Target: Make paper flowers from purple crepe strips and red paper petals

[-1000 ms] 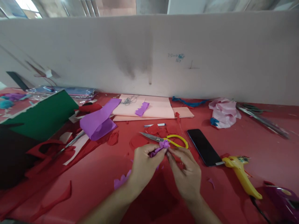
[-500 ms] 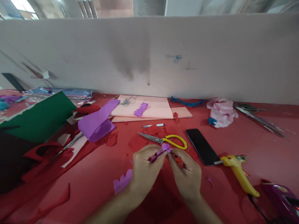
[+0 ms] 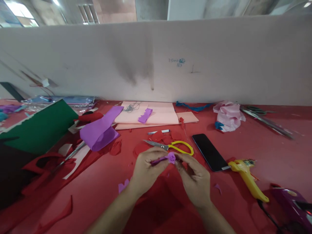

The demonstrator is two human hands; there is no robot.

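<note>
Both hands meet over the red table (image 3: 268, 156) and pinch a small rolled purple paper flower (image 3: 171, 157). My left hand (image 3: 146, 170) is closed on its thin purple stem end, which points left. My right hand (image 3: 195, 178) has fingers pinched against the rolled head from the right. Just behind the hands lie yellow-handled scissors (image 3: 170, 147), blades pointing left. A purple paper scrap (image 3: 123, 187) lies on the table below my left wrist.
A black phone (image 3: 209, 151) and a yellow glue gun (image 3: 247, 178) lie to the right, with a purple object (image 3: 292, 204) at the lower right. Folded purple paper (image 3: 101, 130), green sheet (image 3: 39, 125), pink sheets (image 3: 156, 115) and red scraps lie left and behind. A partition wall (image 3: 156, 61) closes the back.
The hands have turned the purple piece so its rolled head now shows as a tighter bud. The view has shifted slightly; everything else on the table is unmoved.
</note>
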